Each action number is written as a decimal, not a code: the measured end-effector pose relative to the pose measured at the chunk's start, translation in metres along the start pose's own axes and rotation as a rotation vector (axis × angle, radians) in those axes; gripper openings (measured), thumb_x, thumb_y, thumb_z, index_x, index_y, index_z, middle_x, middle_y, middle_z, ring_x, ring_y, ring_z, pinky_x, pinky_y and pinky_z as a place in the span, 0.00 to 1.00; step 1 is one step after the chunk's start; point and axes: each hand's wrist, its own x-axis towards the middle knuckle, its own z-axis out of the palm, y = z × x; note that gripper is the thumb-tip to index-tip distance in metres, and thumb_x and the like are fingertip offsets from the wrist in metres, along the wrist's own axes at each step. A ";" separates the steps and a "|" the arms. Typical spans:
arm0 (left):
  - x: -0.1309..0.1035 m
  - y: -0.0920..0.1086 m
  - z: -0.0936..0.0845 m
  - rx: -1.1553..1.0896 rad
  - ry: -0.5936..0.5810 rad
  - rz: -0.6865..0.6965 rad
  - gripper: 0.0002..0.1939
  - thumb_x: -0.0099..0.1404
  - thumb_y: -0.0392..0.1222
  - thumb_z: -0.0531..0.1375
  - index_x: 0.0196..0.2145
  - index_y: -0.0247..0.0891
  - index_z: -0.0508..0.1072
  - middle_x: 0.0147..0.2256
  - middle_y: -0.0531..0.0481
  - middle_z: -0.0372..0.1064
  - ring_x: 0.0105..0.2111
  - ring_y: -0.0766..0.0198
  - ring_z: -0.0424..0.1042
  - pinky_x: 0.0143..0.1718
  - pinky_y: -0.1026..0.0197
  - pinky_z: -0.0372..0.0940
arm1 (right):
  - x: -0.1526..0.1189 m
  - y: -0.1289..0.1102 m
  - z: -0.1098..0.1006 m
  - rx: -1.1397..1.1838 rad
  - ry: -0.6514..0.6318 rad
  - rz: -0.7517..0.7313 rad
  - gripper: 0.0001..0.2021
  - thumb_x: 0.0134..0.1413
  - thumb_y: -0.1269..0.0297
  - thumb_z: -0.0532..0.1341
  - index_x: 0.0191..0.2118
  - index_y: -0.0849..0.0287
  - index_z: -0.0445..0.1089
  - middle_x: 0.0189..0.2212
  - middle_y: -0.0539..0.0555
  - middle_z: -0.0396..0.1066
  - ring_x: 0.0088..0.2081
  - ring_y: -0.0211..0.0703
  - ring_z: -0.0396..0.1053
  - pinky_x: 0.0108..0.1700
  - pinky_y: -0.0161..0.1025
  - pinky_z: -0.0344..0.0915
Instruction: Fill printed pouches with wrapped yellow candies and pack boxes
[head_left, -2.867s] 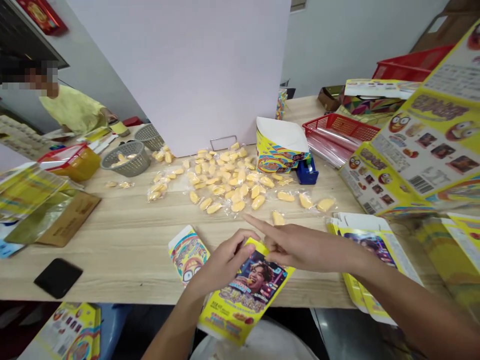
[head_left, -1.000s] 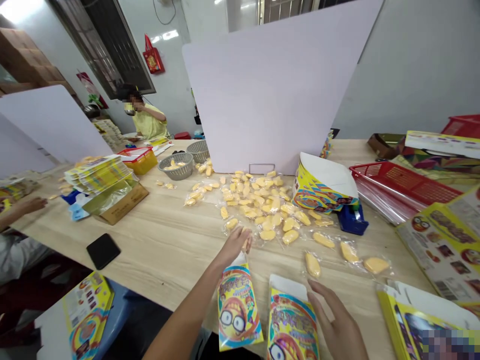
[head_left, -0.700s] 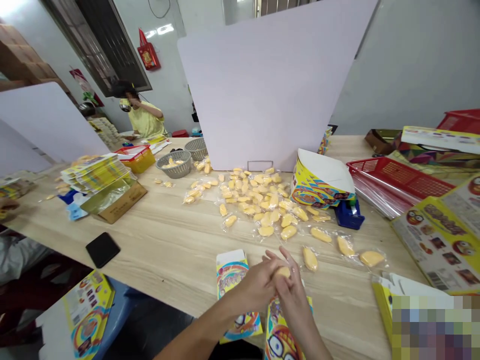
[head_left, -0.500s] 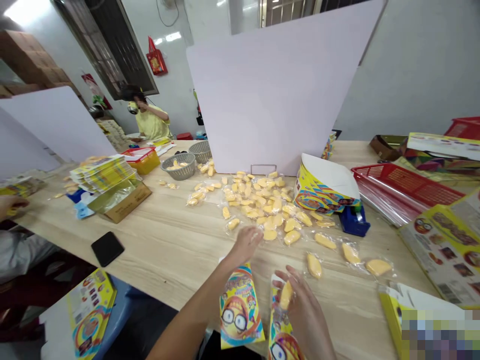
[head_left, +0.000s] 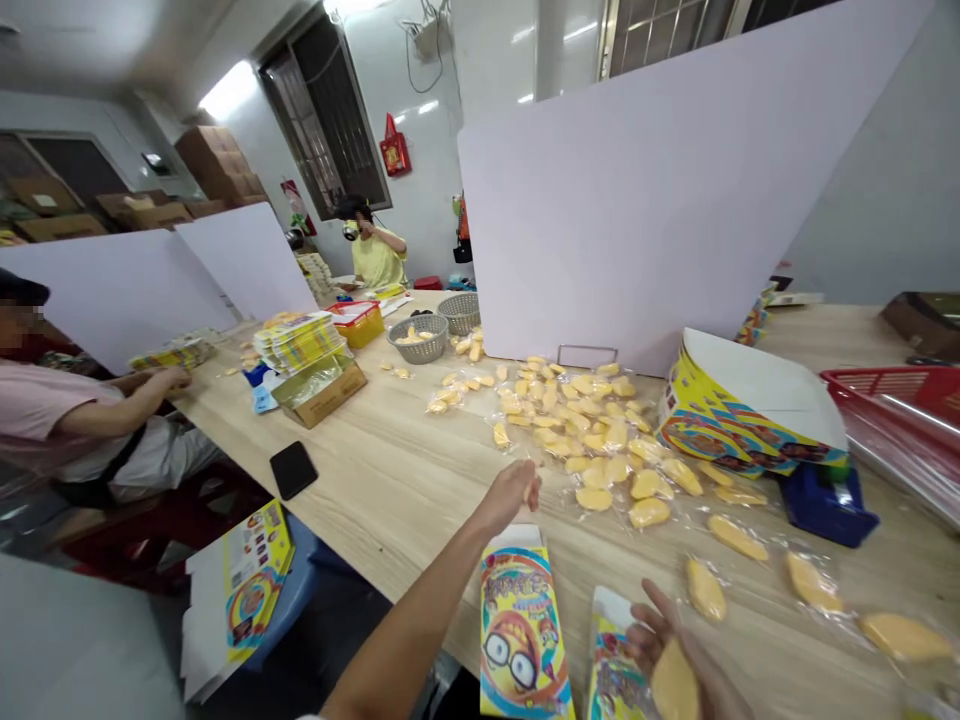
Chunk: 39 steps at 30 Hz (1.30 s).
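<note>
My left hand (head_left: 511,497) is raised over the table, fingers curled in; what they hold, if anything, is hidden. Just below it lies a colourful cartoon-printed box (head_left: 523,625) with a white top end. My right hand (head_left: 679,640) holds a wrapped yellow piece (head_left: 675,683) against its palm, fingers partly spread. Partly behind that hand is a second printed box (head_left: 616,665). Ahead of both hands spreads a pile of yellow pieces in clear wrappers (head_left: 592,400). Several lie singly to the right, among them a wrapped piece (head_left: 706,588) near my right hand.
A white panel (head_left: 637,220) stands behind the pile. Printed cartons (head_left: 739,420) and a blue tape dispenser (head_left: 829,503) are at the right. Grey baskets (head_left: 420,342), a cardboard box (head_left: 322,395) and a black phone (head_left: 293,469) lie leftward. Two people sit at the left and back.
The view has swung left, bringing a person in pink into sight. My right hand still has the yellow piece and appears lower and further right. My left hand stays near the pile, fingers more curled.
</note>
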 end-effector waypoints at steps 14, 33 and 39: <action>-0.018 0.028 0.051 0.282 -0.014 0.044 0.19 0.62 0.56 0.54 0.39 0.39 0.73 0.45 0.45 0.70 0.48 0.57 0.65 0.53 0.53 0.57 | -0.013 -0.001 0.035 0.419 0.014 0.075 0.31 0.40 0.54 0.67 0.53 0.52 0.64 0.46 0.56 0.72 0.39 0.47 0.73 0.40 0.42 0.71; 0.005 0.021 0.003 -0.093 -0.025 -0.084 0.18 0.60 0.52 0.54 0.41 0.36 0.63 0.24 0.59 0.57 0.16 0.76 0.51 0.19 0.69 0.52 | -0.020 0.004 0.020 0.456 -0.063 0.037 0.31 0.37 0.53 0.68 0.53 0.50 0.67 0.48 0.57 0.71 0.50 0.53 0.67 0.55 0.51 0.59; -0.064 0.065 0.031 -0.182 -0.248 0.105 0.21 0.53 0.49 0.62 0.41 0.37 0.64 0.25 0.57 0.59 0.25 0.71 0.58 0.27 0.68 0.56 | -0.034 -0.009 0.038 0.406 -0.147 -0.072 0.30 0.37 0.59 0.69 0.51 0.53 0.68 0.49 0.60 0.70 0.51 0.56 0.66 0.54 0.53 0.60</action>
